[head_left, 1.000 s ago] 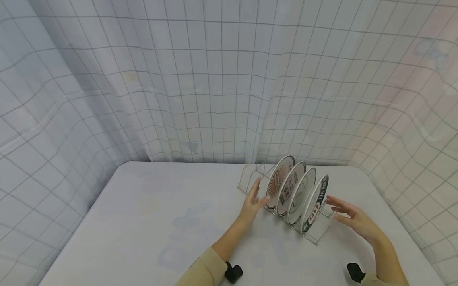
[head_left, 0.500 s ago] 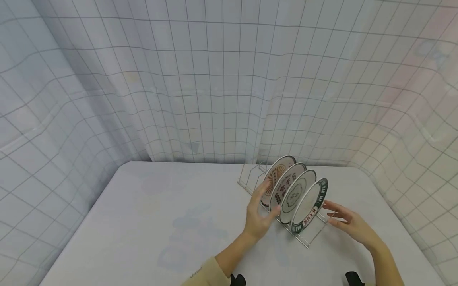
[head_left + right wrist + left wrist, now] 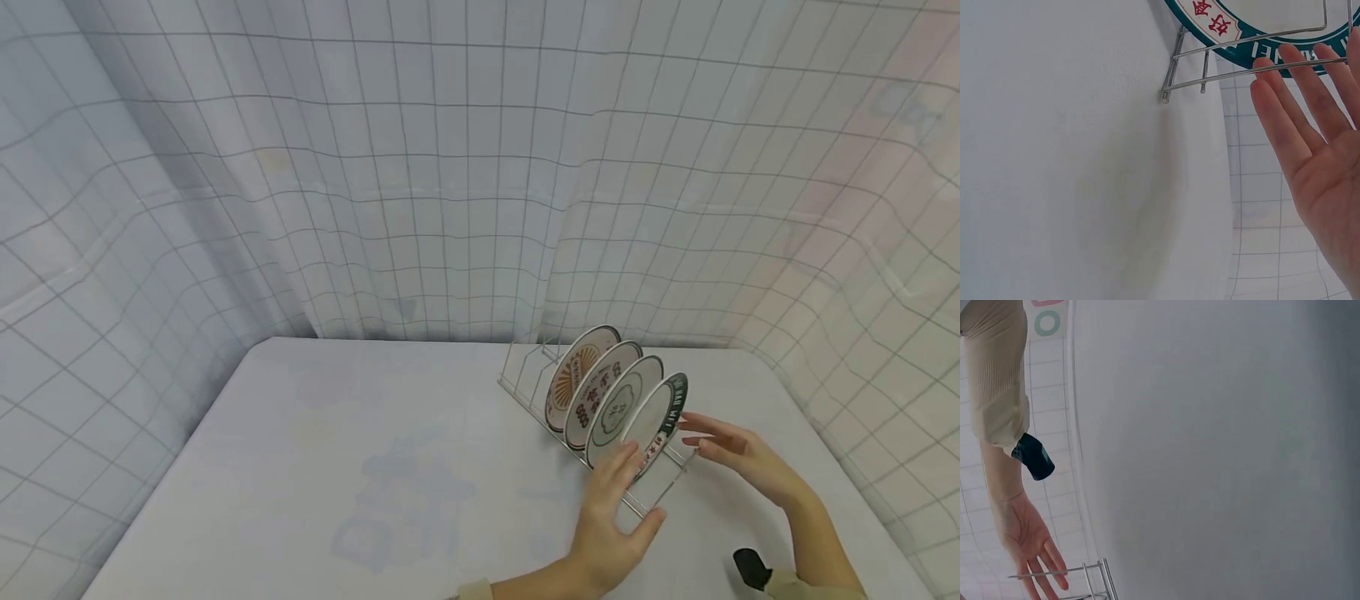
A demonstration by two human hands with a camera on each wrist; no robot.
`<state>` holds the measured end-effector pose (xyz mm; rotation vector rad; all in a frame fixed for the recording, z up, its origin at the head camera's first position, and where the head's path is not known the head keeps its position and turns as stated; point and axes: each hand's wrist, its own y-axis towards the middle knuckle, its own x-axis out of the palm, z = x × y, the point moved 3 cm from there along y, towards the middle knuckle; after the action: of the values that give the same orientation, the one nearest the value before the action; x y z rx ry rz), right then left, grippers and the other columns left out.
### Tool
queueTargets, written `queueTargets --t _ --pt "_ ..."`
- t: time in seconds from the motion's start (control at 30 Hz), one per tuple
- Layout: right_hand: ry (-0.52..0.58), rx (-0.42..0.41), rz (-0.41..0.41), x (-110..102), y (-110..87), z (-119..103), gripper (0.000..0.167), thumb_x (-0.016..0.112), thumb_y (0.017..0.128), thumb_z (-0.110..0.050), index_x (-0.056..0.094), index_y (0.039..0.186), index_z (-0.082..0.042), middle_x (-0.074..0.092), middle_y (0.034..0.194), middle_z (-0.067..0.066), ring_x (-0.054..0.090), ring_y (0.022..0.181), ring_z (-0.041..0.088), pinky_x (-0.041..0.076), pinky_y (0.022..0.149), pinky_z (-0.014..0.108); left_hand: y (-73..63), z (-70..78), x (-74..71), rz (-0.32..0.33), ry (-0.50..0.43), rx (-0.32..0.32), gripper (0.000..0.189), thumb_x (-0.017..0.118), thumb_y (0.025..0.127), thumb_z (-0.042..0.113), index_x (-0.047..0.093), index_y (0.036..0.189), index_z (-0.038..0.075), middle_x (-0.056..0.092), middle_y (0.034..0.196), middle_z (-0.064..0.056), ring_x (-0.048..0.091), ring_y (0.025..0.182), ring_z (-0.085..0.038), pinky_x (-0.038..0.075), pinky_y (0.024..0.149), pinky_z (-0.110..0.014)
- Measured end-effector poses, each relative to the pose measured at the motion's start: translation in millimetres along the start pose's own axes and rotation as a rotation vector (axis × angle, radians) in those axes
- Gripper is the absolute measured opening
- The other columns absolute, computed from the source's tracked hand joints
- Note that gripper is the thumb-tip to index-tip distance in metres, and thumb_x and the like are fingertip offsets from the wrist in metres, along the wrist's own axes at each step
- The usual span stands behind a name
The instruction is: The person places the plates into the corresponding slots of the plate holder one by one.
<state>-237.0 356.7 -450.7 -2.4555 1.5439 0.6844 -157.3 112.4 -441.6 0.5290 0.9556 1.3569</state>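
Observation:
A wire plate rack [image 3: 530, 407] stands on the table, holding a row of tilted round plates. The nearest plate [image 3: 651, 412] has a green rim with white and red lettering. Behind it stand a plate with a green emblem [image 3: 619, 406], a red-lettered plate [image 3: 598, 392] and a sunburst plate [image 3: 572, 379]. My left hand [image 3: 606, 533] is spread at the rack's near end, fingertips in front of the green-rimmed plate, thumb apart. Beside the rack's right end, my right hand [image 3: 750, 465] has extended fingers [image 3: 1313, 94] at the end wires [image 3: 1235, 75]; firm contact is unclear.
The white table [image 3: 337, 467] extends left of the rack. A white grid-patterned curtain [image 3: 450, 208] surrounds the back and sides. A black wrist device [image 3: 752, 568] sits at the right sleeve.
My left hand has moved from the sunburst plate along the front to the near end. The rack's near end has swung left, and the plates' faces show more. My right hand has barely moved.

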Motion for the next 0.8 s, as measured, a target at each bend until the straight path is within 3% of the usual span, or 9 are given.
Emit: queueTargets --t 0.13,0.27,0.37,0.57,0.67,0.8 --pt "0.046 -0.023 -0.037 0 1.0 2 0.044 0.041 0.094 0.002 0.034 0.137 0.006 0.048 0.134 -0.003 0.054 0.111 0.006 0.046 0.086 0.019 -4.3 2.6 9.1 -0.082 -0.032 -0.073 0.065 0.068 0.08 0.01 0.037 0.136 0.003 0.04 0.138 -0.013 0.039 0.127 -0.026 0.039 0.101 -0.037" --pt "0.098 -0.048 -0.077 1 3.5 2 0.042 0.039 0.093 0.005 0.034 0.134 0.011 0.048 0.133 -0.012 0.053 0.112 0.006 0.045 0.088 0.018 -9.3 -7.8 22.0 -0.183 -0.086 -0.297 0.064 0.064 0.085 0.018 0.033 0.139 0.007 0.039 0.14 -0.012 0.038 0.128 -0.025 0.038 0.102 -0.037" --pt "0.132 -0.053 -0.101 1 5.2 3 0.041 0.038 0.093 0.005 0.034 0.133 0.013 0.048 0.133 -0.014 0.052 0.113 0.005 0.044 0.09 0.017 -12.9 -15.6 29.7 -0.215 -0.118 -0.428 0.063 0.063 0.085 0.021 0.034 0.139 0.005 0.04 0.14 -0.014 0.039 0.127 -0.026 0.037 0.102 -0.037" --pt "0.163 -0.046 -0.109 5 5.8 3 0.04 0.038 0.094 0.004 0.034 0.133 0.013 0.049 0.132 -0.013 0.053 0.112 0.006 0.044 0.09 0.017 -16.1 -21.0 32.6 -0.186 -0.163 -0.48 0.063 0.065 0.084 0.019 0.037 0.137 -0.001 0.042 0.137 -0.017 0.041 0.126 -0.025 0.036 0.103 -0.035" --pt "0.175 -0.042 -0.095 10 4.1 2 0.04 0.039 0.094 0.004 0.035 0.132 0.013 0.05 0.132 -0.011 0.054 0.112 0.007 0.046 0.089 0.02 -16.7 -21.9 26.9 -0.137 -0.203 -0.509 0.059 0.066 0.083 0.017 0.043 0.134 -0.001 0.047 0.134 -0.017 0.043 0.124 -0.024 0.037 0.102 -0.033" --pt "0.181 -0.028 -0.055 23 1.8 -4 0.039 0.041 0.093 0.004 0.037 0.131 0.014 0.052 0.13 -0.009 0.055 0.11 0.008 0.048 0.087 0.022 -17.2 -26.0 13.7 -0.085 -0.261 -0.595 0.052 0.067 0.082 0.018 0.05 0.127 -0.003 0.052 0.128 -0.017 0.047 0.121 -0.024 0.041 0.098 -0.029"
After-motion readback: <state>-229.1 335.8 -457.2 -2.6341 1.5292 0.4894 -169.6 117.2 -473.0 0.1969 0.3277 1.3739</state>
